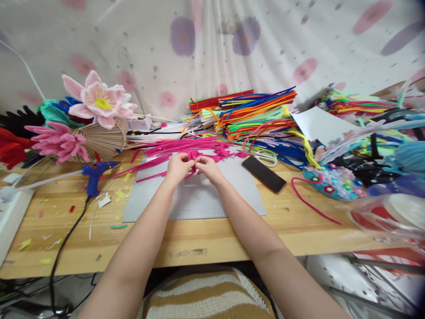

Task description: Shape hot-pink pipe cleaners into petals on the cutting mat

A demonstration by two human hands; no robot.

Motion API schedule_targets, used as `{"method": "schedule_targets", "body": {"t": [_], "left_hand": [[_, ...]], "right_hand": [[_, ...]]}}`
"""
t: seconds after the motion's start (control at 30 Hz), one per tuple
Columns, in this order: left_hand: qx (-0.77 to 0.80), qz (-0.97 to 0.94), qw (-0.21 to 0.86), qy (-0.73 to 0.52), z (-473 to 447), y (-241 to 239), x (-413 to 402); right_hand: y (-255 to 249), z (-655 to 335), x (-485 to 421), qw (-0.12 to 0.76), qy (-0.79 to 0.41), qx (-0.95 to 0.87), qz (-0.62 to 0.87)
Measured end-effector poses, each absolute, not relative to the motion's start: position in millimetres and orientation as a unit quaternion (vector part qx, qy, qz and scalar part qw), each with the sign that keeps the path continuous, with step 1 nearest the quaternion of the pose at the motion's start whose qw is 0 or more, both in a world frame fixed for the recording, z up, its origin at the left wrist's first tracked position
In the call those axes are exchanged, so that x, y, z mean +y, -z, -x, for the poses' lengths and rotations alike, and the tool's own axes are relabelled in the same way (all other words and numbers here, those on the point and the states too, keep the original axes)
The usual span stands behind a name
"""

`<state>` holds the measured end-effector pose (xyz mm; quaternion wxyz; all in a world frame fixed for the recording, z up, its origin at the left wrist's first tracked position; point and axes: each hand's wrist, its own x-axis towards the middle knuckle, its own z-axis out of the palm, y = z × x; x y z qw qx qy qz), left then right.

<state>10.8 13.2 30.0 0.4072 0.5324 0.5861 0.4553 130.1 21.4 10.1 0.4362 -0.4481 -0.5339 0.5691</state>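
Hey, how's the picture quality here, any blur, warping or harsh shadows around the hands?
Head view: the light is soft and even, with only faint shadows under the left hand and right hand, which pinch the pink stem. Head view: the wide lens bows the table and stretches the forearms. Head view: the right margin smears, so the clear tub is blurred.

Left fingers [186,165] and right fingers [201,164] met over the far end of the mat [199,204], a folded stem [192,156] pinched between them. The mat lay on the counter [206,243]. Just behind the fingers sprawled the loose stems [175,147], and further back sat the stacked stems [255,110]. Right of the fingers, the phone [263,173] lay at the mat's edge, with the scissors [267,157] just behind it. Well off to the left lay the glue gun [96,173], and the fan [99,141] was behind that.
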Motion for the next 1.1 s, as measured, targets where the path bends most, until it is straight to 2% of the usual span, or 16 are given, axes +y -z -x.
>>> {"method": "schedule_targets", "body": {"t": [0.17,0.4,0.57,0.7,0.93,1.1], "left_hand": [[0.596,-0.590,0.343,-0.422,-7.9,-29.0,13.1],[0.635,-0.630,0.204,-0.398,-12.7,-36.9,5.9],[0.674,-0.621,0.164,-0.365,-16.0,-43.6,-0.5],[0.676,-0.597,0.196,-0.385,-15.8,-38.1,4.6],[0.567,-0.483,0.418,-0.520,-13.5,-23.5,16.4],[0.568,-0.516,0.395,-0.505,-6.6,-20.6,17.1]], "right_hand": [[-9.2,-132.0,21.9,0.422,-0.570,-0.543,0.449],[-5.6,-127.2,21.2,0.462,-0.379,-0.606,0.524],[-8.4,-127.9,17.4,0.456,-0.322,-0.635,0.534],[-8.6,-126.0,15.3,0.446,-0.292,-0.647,0.545],[-7.2,-125.1,15.1,0.425,-0.284,-0.661,0.549],[-5.9,-125.2,14.9,0.437,-0.278,-0.667,0.536]]}}
